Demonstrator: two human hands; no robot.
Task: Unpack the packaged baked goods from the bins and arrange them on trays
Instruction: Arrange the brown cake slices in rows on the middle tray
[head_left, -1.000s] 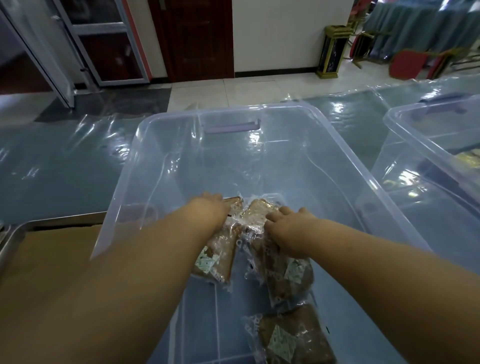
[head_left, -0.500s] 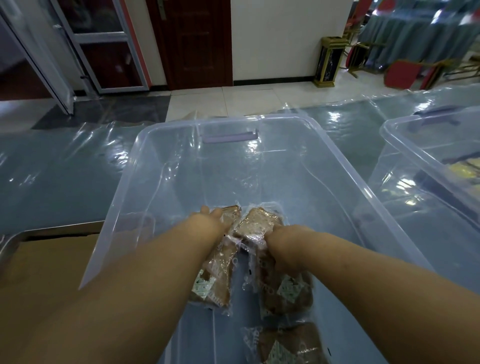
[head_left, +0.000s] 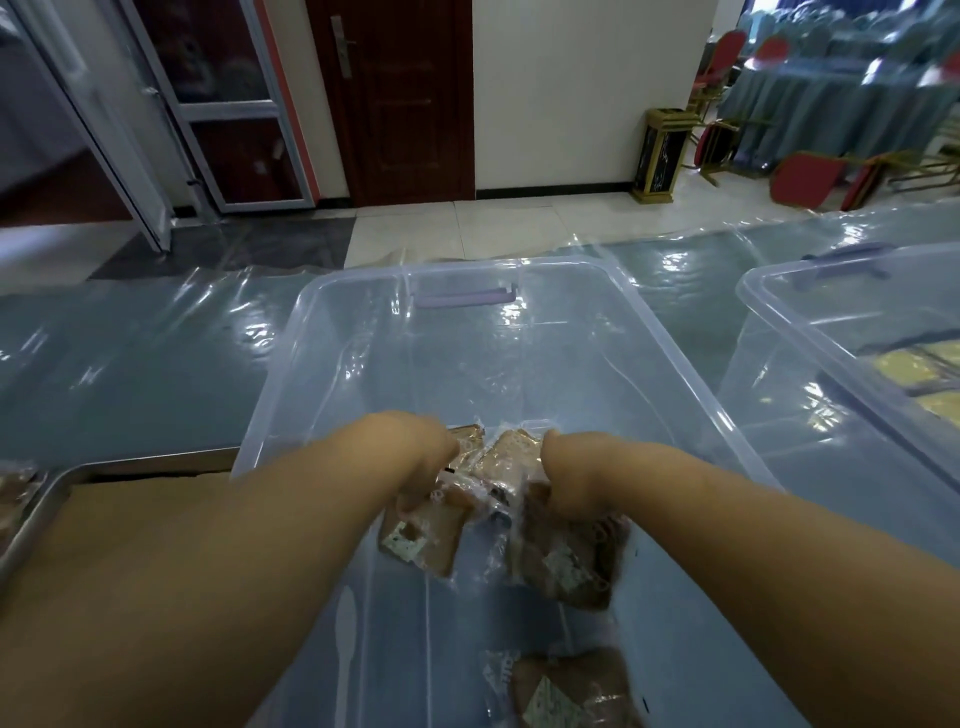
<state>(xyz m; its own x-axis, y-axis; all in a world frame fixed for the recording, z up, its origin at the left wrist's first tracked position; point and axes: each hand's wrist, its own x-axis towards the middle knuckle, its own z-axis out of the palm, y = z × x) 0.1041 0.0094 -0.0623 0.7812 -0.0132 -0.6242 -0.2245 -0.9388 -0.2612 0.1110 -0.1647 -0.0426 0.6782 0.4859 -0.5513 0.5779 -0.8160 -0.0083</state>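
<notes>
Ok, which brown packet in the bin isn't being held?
The nearest packet, alone on the bin floor by the camera; the left hand grips the left packet, the right hand the right packet.

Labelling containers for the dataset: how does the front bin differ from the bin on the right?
The front bin holds brown packets; the right bin holds yellow goods. Both hands are in the front bin, the left hand gripping the left packet, the right hand gripping the right packet; no hand is in the right bin. Both are clear plastic with purple handles.
</notes>
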